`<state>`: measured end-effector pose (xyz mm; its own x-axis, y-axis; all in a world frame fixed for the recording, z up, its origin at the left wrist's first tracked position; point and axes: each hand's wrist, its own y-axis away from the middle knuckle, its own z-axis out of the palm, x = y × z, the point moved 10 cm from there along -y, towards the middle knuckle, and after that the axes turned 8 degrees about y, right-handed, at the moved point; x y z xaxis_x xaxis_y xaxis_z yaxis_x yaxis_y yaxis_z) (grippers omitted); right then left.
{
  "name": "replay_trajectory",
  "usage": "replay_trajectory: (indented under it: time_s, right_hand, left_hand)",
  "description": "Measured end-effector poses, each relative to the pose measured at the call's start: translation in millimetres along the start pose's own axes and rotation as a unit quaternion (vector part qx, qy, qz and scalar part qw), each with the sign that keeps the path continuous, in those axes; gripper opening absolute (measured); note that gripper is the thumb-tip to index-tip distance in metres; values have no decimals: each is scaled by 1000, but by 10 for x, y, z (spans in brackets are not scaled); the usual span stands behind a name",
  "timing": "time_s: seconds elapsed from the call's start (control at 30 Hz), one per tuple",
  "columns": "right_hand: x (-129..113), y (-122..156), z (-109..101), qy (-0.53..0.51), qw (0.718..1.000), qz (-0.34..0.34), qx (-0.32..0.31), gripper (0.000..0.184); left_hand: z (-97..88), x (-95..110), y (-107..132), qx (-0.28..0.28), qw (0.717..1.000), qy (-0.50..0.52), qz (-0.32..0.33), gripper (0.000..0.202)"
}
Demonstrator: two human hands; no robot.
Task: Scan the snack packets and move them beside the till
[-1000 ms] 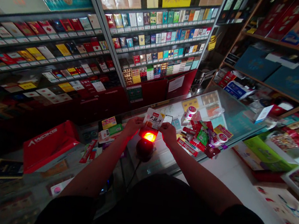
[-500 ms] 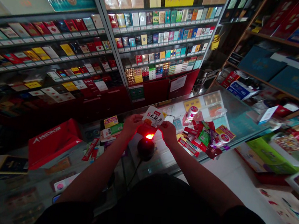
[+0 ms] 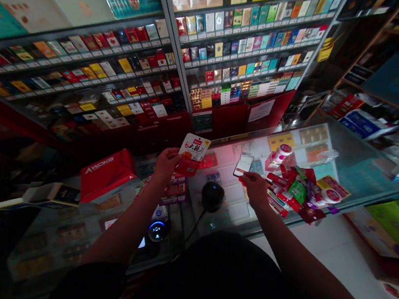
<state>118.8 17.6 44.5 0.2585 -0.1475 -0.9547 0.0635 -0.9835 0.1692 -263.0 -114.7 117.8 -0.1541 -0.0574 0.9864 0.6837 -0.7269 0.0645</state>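
My left hand (image 3: 166, 163) is closed on the edge of a snack packet (image 3: 192, 154), white above and red below, held up over the counter. My right hand (image 3: 255, 189) has its fingers closed at the lower edge of a smartphone (image 3: 244, 164) with a lit white screen. Between my arms stands a round black scanner (image 3: 212, 197) on the glass counter (image 3: 225, 212), its cable running towards me. Below my left hand lie purple and red snack packets (image 3: 174, 191), partly hidden by my forearm.
To the right is a heap of snack packets (image 3: 292, 190) with pink-lidded tubs (image 3: 282, 152). A red box (image 3: 107, 175) and a round device with a blue-lit ring (image 3: 157, 230) lie on the left. Shelves of cigarette packs (image 3: 236, 46) rise behind the counter.
Both hands held the packet over the glowing red scanner before. My right hand has let go and moved right to the phone. My left hand has carried the packet left; the red glow is gone.
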Motion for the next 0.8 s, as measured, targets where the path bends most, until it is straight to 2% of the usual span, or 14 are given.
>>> replay_trajectory:
  time_s: [0.23, 0.43, 0.53, 0.63, 0.8]
  right_hand:
    - [316, 211, -193, 0, 999, 35, -10, 40]
    - [815, 477, -425, 13, 996, 88, -1, 41]
    - [1040, 646, -517, 17, 993, 120, -2, 45]
    - [1169, 815, -589, 27, 990, 140, -3, 46]
    - [1260, 1020, -651, 45, 988, 146, -6, 46]
  left_hand:
    - [-1082, -164, 171, 112, 993, -41, -16, 49]
    - [-1929, -229, 560, 219, 967, -122, -42, 41]
    - [-2205, -256, 750, 258, 949, -174, -61, 39]
    - [-2421, -256, 883, 287, 921, -254, -69, 34]
    - [-2564, -298, 958, 276, 908, -304, -84, 32]
